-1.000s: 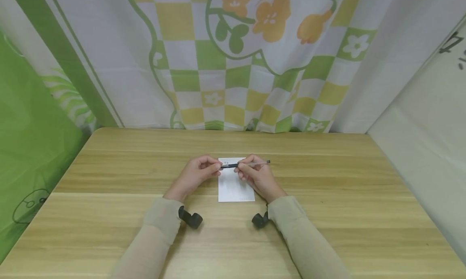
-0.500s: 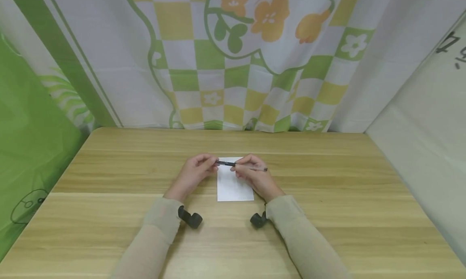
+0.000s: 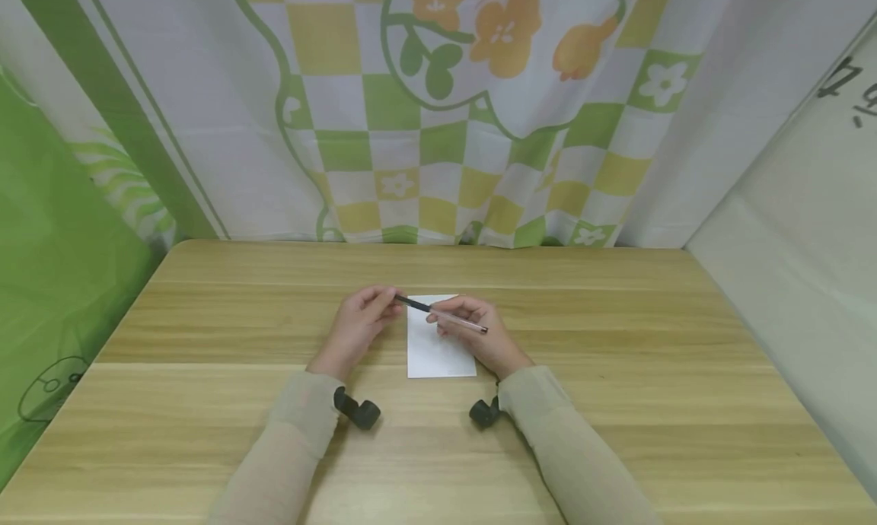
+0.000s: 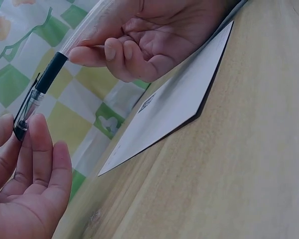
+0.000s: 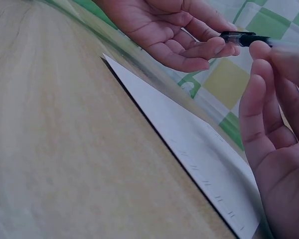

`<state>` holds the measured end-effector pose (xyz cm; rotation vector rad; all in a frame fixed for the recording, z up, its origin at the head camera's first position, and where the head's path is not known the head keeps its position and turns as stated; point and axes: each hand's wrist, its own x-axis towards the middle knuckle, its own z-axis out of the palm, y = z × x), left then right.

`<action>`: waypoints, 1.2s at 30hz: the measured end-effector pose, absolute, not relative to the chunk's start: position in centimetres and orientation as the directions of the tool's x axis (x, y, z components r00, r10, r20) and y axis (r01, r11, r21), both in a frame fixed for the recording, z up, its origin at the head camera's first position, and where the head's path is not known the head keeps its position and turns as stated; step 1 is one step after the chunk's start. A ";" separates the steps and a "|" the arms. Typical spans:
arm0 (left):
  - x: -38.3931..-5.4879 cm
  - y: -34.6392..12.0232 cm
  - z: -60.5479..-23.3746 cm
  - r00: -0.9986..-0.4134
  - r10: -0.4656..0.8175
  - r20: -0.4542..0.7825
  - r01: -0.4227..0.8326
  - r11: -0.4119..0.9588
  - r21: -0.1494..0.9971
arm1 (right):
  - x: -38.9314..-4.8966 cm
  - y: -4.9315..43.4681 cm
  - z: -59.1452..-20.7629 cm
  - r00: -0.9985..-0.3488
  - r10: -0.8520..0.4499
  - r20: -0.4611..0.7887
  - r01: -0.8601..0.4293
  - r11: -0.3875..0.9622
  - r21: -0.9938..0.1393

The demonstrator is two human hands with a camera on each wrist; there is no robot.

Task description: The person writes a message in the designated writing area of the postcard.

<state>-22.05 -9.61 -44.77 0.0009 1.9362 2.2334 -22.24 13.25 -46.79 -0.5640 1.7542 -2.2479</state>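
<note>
A slim pen [image 3: 415,304] with a clear barrel, black grip and black clip is held above the table between both hands. My left hand [image 3: 356,327] pinches its clip end between thumb and fingertips. My right hand [image 3: 488,336] pinches the clear barrel near the grip, and the barrel's rear end points right and toward me. In the left wrist view, a clear cap [image 4: 32,105] with the clip covers the pen's tip. Below the hands lies a white sheet [image 3: 438,360], its edge dark underneath. Small printed marks on it show in the wrist views.
The wooden table [image 3: 617,373] spreads around the sheet. A checkered, flowered curtain [image 3: 479,160] hangs behind its far edge. Green cloth [image 3: 62,243] stands at the left and pale cloth [image 3: 788,228] at the right. A black wrist camera [image 3: 359,411] sits at each cuff.
The pen has turned from nearly level to slanted: its clip end moved away and left with my left hand, its rear end came toward me. Both hands still hold it.
</note>
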 end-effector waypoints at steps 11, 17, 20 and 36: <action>-22.0 -9.6 -45.0 -0.988 0.127 -0.089 -0.111 -0.180 0.977 | -22.3 13.4 -47.0 -0.883 -0.455 0.119 0.016 -0.282 -0.959; -22.0 -9.3 -44.9 -0.994 0.090 -0.061 -0.079 -0.208 0.975 | -22.3 13.3 -47.2 -0.877 -0.473 0.086 0.026 -0.226 -0.974; -22.0 -9.0 -44.8 -0.997 0.057 -0.043 -0.055 -0.213 0.976 | -22.3 13.3 -47.2 -0.867 -0.494 0.069 0.038 -0.203 -0.978; -22.0 -8.4 -44.4 -1.000 -0.010 -0.013 -0.011 -0.164 0.986 | -22.2 13.3 -46.8 -0.854 -0.520 0.001 0.053 -0.089 -0.995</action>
